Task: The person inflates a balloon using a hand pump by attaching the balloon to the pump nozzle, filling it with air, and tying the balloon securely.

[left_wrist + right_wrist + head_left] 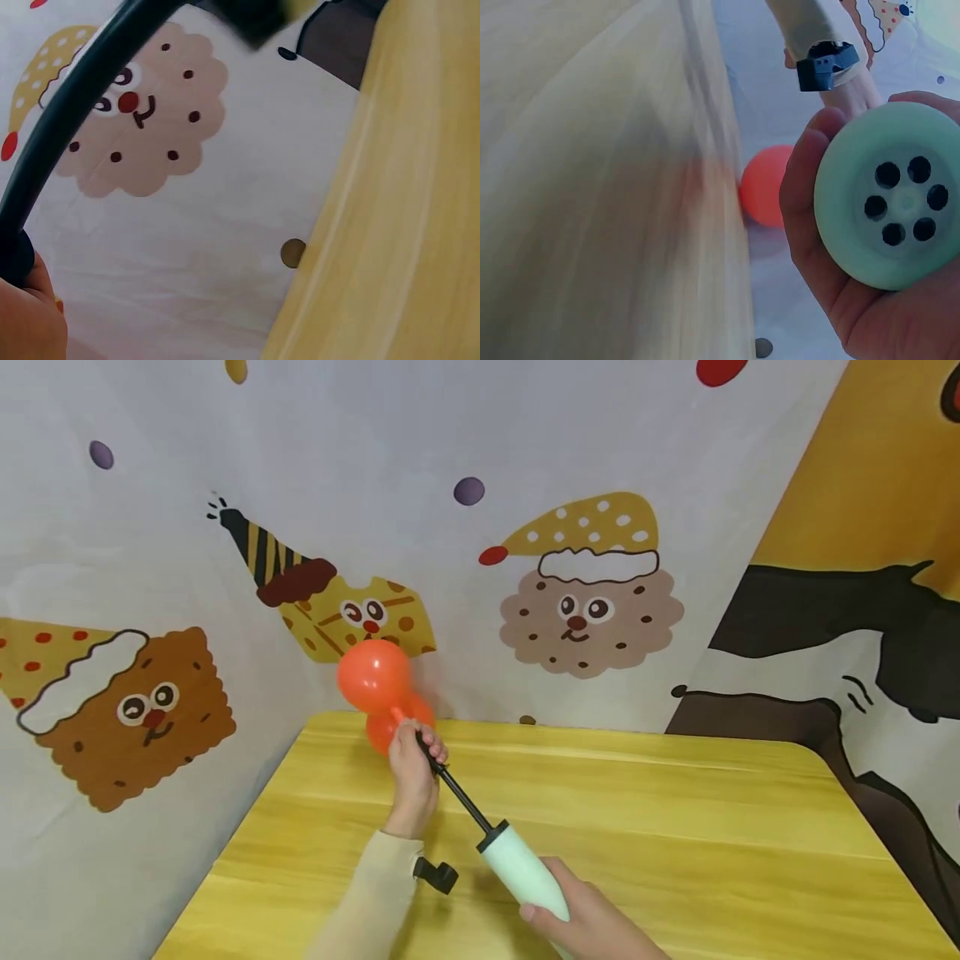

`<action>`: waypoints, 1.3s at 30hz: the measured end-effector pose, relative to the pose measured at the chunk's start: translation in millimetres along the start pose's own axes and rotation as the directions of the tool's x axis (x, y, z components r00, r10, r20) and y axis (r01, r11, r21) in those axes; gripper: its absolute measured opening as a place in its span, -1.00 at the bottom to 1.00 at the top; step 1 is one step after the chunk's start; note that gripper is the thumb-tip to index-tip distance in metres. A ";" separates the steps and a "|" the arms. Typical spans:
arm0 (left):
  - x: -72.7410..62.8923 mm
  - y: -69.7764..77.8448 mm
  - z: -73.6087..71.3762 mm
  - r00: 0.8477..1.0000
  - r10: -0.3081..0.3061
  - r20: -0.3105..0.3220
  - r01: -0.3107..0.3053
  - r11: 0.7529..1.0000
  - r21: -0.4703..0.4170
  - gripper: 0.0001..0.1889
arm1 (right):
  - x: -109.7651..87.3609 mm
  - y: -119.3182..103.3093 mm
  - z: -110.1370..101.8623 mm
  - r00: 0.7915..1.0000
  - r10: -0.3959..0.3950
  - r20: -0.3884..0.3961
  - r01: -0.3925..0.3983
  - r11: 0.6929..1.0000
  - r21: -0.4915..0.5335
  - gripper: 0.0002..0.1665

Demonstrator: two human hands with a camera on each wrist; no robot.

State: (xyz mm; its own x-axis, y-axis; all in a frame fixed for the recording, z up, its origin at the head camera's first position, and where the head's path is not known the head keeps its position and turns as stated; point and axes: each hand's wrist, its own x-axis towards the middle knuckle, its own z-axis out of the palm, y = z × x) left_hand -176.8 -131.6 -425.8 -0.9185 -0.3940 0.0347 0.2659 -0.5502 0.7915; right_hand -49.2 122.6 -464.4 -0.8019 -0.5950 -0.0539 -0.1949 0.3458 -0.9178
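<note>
Two round orange-red balloons [373, 675] show at the far left of the table in the head view, one partly behind the other. My left hand [415, 768] grips the front end of a balloon pump, right at the balloons; its fingers hide where they meet. From that hand the pump's black rod [467, 799] slants down to the mint-green pump body [525, 872]. My right hand [588, 918] is curled round this body. In the right wrist view, the fingers wrap the round green pump end [907, 199], which has several dark holes.
Under both hands lies a yellow wood-grain table [675, 827]. Behind it hangs a pale cloth backdrop [465, 410] printed with cartoon biscuits and cheese. A black wrist camera [437, 875] sticks out from my left sleeve [375, 893].
</note>
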 end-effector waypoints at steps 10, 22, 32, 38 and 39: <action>-29.4 -29.8 15.8 0.993 -0.060 0.098 0.058 0.998 0.019 -0.67 | 28.4 -15.3 -3.1 0.997 0.053 -0.064 -0.053 0.999 0.001 -0.24; -17.3 -23.1 13.5 0.998 0.004 0.065 -0.004 1.000 -0.006 -0.63 | 19.7 -10.5 0.6 0.992 0.097 -0.077 -0.091 0.993 0.070 -0.23; -1.3 -8.9 0.6 0.999 0.029 0.016 -0.028 0.998 -0.061 -0.65 | -8.3 9.5 -10.6 0.998 0.056 -0.012 -0.056 0.998 0.009 -0.36; -10.7 -20.3 7.6 0.999 0.024 0.042 -0.022 0.999 -0.049 -0.66 | -2.5 9.3 -6.2 0.996 0.061 -0.063 -0.063 0.998 -0.028 -0.36; -13.6 -22.7 9.3 0.999 0.020 0.051 -0.018 0.999 -0.049 -0.66 | -0.9 8.3 -5.3 0.995 0.066 -0.076 -0.069 0.997 -0.034 -0.36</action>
State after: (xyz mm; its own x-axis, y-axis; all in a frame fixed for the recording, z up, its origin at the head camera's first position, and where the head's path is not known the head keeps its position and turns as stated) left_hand -173.1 -106.9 -438.6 -0.9265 -0.3673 0.0815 0.2963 -0.5788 0.7597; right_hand -53.0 129.8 -469.8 -0.8537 -0.5140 -0.0840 -0.1587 0.4105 -0.8979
